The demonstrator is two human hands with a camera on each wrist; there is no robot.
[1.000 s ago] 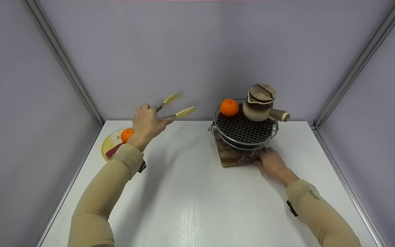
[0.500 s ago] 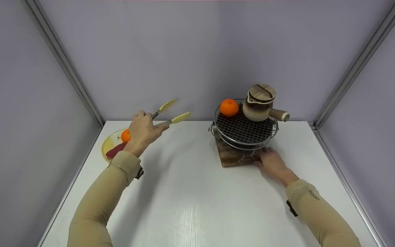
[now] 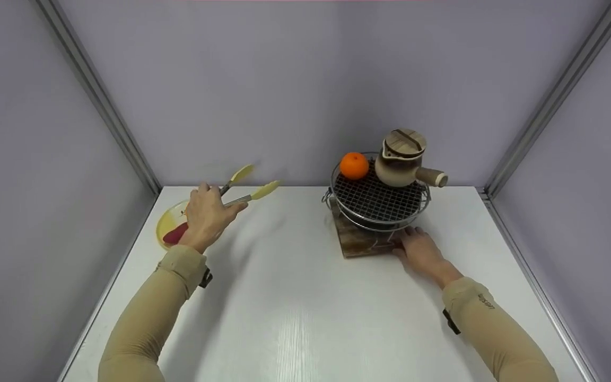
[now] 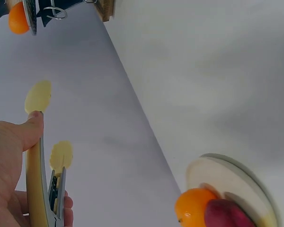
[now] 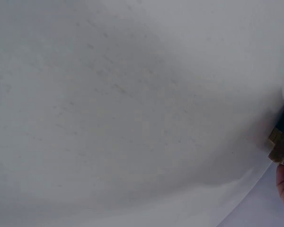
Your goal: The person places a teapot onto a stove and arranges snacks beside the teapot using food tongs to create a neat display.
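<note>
My left hand (image 3: 207, 217) grips metal tongs (image 4: 35, 184) with yellow tips, raised over the table's left side. The tips stand apart with nothing between them. Below and behind that hand, a yellow-and-white plate (image 3: 165, 223) carries an orange (image 4: 194, 208) and a dark red sweet potato (image 4: 226, 215); the hand covers most of the orange in the head view. At the right, my right hand (image 3: 423, 253) holds the front right corner of a wooden board (image 3: 356, 244), thumb at its front edge. On the board stands a round grill (image 3: 380, 204) with a wire mesh top.
Another orange (image 3: 354, 166) sits at the back left of the mesh. Beside it stands a brown teapot (image 3: 398, 167) with a wooden lid and a side handle (image 3: 431, 177) jutting right past the grill's rim. Walls enclose the white table (image 3: 284, 297) at the back and sides.
My left hand has moved left and down with the tongs, toward the plate, and now covers the orange there. The right hand, board and grill have stayed in place.
</note>
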